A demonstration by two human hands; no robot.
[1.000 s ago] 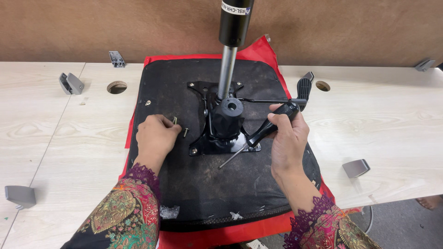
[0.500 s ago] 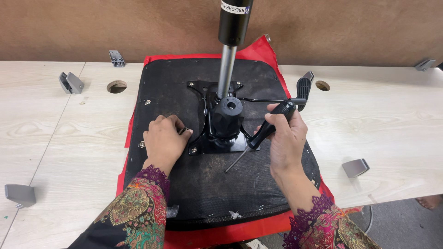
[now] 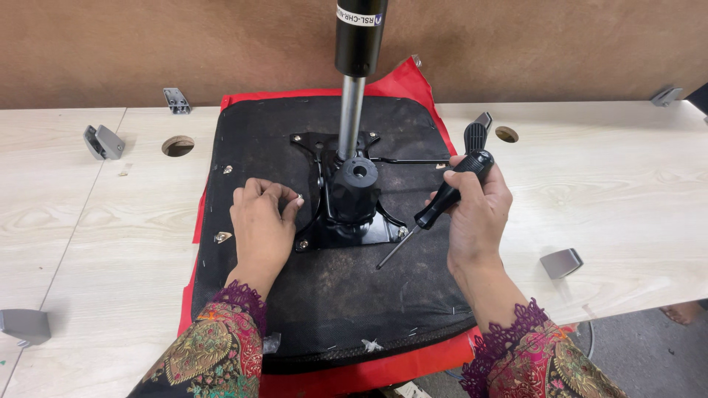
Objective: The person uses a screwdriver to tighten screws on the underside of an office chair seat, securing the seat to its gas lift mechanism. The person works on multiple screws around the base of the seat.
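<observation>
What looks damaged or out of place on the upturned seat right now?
The black fabric underside of the red seat is dusty, with frayed white bits near its front edge. The black metal plate sits square.

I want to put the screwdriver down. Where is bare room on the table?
Bare pale wooden tabletop lies right of the upturned black seat, between the round hole and grey bracket. Crowded around the black mounting plate, where both hands work.

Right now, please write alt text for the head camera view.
A right hand holds a black-handled screwdriver beside the black metal chair mechanism on an upturned black seat base; the left hand pinches a small silver screw.
</observation>
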